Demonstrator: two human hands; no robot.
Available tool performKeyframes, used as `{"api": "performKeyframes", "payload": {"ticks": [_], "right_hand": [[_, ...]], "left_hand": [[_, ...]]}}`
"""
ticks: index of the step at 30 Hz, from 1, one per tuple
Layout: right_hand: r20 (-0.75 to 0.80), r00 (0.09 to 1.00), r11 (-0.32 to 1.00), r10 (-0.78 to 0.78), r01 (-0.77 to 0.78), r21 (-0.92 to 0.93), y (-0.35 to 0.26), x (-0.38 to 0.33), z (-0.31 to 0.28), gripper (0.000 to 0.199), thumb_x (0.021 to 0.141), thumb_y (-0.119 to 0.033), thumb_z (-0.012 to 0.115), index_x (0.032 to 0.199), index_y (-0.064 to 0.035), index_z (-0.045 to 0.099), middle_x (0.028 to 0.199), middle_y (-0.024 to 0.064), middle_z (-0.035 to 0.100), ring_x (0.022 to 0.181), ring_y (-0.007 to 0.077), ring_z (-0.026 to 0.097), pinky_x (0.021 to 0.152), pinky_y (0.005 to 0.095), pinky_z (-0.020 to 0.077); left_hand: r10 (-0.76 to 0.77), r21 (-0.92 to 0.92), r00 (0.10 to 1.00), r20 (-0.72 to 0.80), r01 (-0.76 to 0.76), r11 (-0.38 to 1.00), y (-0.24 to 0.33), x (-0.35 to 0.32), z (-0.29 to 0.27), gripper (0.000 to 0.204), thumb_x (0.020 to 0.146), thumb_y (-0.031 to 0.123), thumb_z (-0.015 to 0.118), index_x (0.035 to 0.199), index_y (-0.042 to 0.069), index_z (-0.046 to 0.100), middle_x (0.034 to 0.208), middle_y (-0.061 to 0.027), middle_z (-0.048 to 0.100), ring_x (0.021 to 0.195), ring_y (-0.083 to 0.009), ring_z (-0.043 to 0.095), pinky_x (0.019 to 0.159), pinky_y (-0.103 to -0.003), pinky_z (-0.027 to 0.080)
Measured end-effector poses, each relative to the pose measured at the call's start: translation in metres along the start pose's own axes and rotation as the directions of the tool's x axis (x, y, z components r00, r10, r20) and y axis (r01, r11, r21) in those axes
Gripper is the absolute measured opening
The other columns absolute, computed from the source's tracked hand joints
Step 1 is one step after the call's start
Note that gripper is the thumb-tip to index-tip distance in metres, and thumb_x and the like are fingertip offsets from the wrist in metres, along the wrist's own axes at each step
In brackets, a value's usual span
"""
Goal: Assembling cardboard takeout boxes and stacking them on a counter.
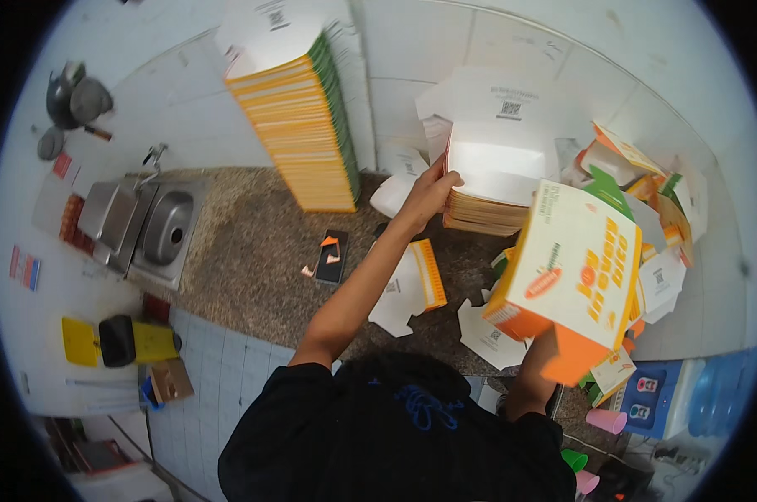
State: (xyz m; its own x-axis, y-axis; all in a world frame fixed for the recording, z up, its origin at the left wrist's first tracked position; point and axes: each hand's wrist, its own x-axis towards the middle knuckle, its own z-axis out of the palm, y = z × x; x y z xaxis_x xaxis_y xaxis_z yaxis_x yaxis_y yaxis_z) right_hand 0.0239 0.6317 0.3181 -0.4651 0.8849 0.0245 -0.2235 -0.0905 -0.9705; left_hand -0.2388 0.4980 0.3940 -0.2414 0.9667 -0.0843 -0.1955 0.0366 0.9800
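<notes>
Closest to me, my right hand (554,356) grips a folded orange-and-white carton (571,276) from beneath, fingers hidden. My left hand (433,191) curls around the short stack of flat cartons (487,205) on the speckled counter (253,251)

The right hand (554,347) is mostly hidden behind the folded orange and cream cardboard box (571,276), so its grip cannot be told. The left hand (429,194) covers part of the short stack of flat white card blanks (496,180). The speckled stone worktop (253,251) vanishes under loose cartons at right.
</notes>
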Motion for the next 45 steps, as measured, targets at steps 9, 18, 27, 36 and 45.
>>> {"api": "performKeyframes", "payload": {"ticks": [9, 18, 27, 36, 45], "right_hand": [[0.449, 0.858, 0.956, 0.249, -0.293, 0.03, -0.016, -0.019, 0.162, 0.086, 0.079, -0.016, 0.078, 0.15, -0.0035, 0.031, 0.135, 0.0142, 0.052, 0.128, 0.0269, 0.049, 0.103, 0.0391, 0.0465], [0.255, 0.956, 0.989, 0.146, -0.141, -0.036, 0.047, -0.071, 0.281, 0.072, 0.084, -0.025, 0.073, 0.143, -0.0009, 0.039, 0.127, 0.0151, 0.057, 0.116, 0.0248, 0.055, 0.099, 0.0378, 0.0469], [-0.411, 0.904, 0.788, -0.116, -0.168, -0.592, 0.068, -0.036, 0.156, 0.057, 0.094, -0.041, 0.063, 0.115, 0.0117, 0.06, 0.11, 0.0191, 0.065, 0.101, 0.0232, 0.062, 0.084, 0.0348, 0.0496], [-0.67, 0.7, 0.408, 0.247, -0.702, -0.584, 0.143, -0.014, 0.054, 0.055, 0.098, -0.043, 0.057, 0.119, 0.0074, 0.061, 0.107, 0.0158, 0.066, 0.088, 0.0284, 0.066, 0.079, 0.0347, 0.0538], [0.353, 0.822, 0.894, 0.446, -0.396, -0.209, 0.156, -0.094, 0.428, 0.072, 0.102, -0.059, 0.035, 0.129, 0.004, 0.057, 0.128, 0.018, 0.062, 0.115, 0.0254, 0.063, 0.106, 0.0383, 0.0452]], "left_hand": [[0.112, -0.053, 0.952, -0.285, -0.133, 0.99, 0.055, -0.171, -0.123, 0.059, 0.086, 0.029, 0.056, 0.133, -0.006, 0.048, 0.117, -0.0186, 0.061, 0.104, -0.027, 0.065, 0.082, -0.042, 0.058], [0.045, -0.097, 0.804, -0.594, -0.126, 0.987, 0.034, -0.316, -0.267, 0.062, 0.085, 0.04, 0.052, 0.122, -0.01, 0.052, 0.102, -0.0233, 0.064, 0.089, -0.0302, 0.068, 0.07, -0.04, 0.058], [-0.182, -0.302, 0.663, -0.726, -0.069, 0.951, -0.036, -0.401, -0.36, 0.063, 0.081, 0.035, 0.054, 0.131, -0.001, 0.046, 0.126, -0.0222, 0.055, 0.11, -0.0386, 0.06, 0.08, -0.059, 0.054], [-0.136, -0.175, 0.661, -0.738, 0.008, 0.985, -0.053, -0.392, -0.416, 0.063, 0.09, 0.045, 0.055, 0.136, 0.002, 0.046, 0.129, -0.0177, 0.054, 0.116, -0.0352, 0.056, 0.095, -0.057, 0.046], [-0.129, -0.303, 0.682, -0.72, -0.141, 0.943, -0.082, -0.368, -0.457, 0.081, 0.095, 0.068, 0.042, 0.149, 0.008, 0.037, 0.146, -0.0131, 0.047, 0.131, -0.0313, 0.05, 0.106, -0.053, 0.041]]}}
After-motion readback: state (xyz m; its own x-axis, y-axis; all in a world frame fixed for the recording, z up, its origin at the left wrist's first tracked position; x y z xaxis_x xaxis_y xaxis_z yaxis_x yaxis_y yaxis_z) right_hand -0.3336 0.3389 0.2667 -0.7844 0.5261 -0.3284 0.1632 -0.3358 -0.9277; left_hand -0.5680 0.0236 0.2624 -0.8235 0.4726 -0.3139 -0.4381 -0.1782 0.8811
